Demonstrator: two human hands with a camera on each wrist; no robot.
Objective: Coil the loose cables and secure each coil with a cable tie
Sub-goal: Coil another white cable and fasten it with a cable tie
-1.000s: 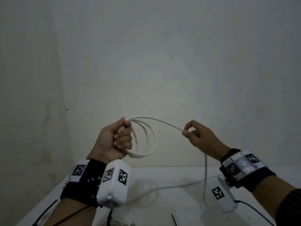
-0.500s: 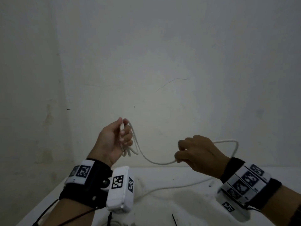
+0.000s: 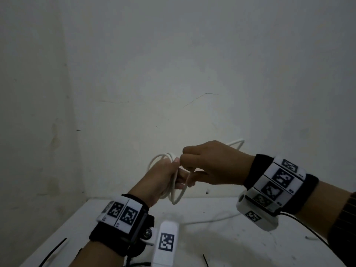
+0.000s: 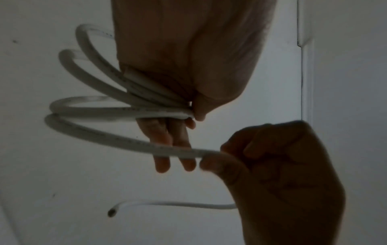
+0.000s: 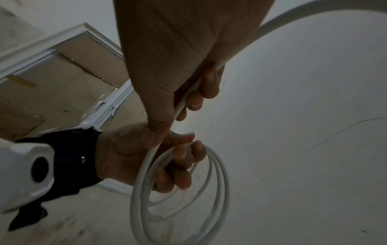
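A white cable hangs in several loops as a coil [image 3: 176, 198] from my left hand [image 3: 169, 176], held above the table. In the left wrist view the thumb clamps the loops [image 4: 87, 108] against the palm while two fingers [image 4: 162, 149] stick out straight. My right hand [image 3: 185, 160] sits right against the left hand and pinches a fresh strand [image 4: 184, 150] of the cable. The cable runs through its curled fingers [image 5: 206, 82]. Slack arcs out behind the right hand [image 3: 238, 142], and a cut end [image 4: 112, 212] hangs free.
The white table [image 3: 240, 245] meets a bare wall close behind the hands. More white cable [image 3: 212, 220] trails across the table. Black cable ties lie at the front left [image 3: 54, 251] and front centre [image 3: 205, 260]. A black wire [image 3: 304, 226] runs from my right wrist.
My right hand has swung left from out at the side and carried a new loop of cable up to my left hand. The left hand has tipped forward and sunk a little.
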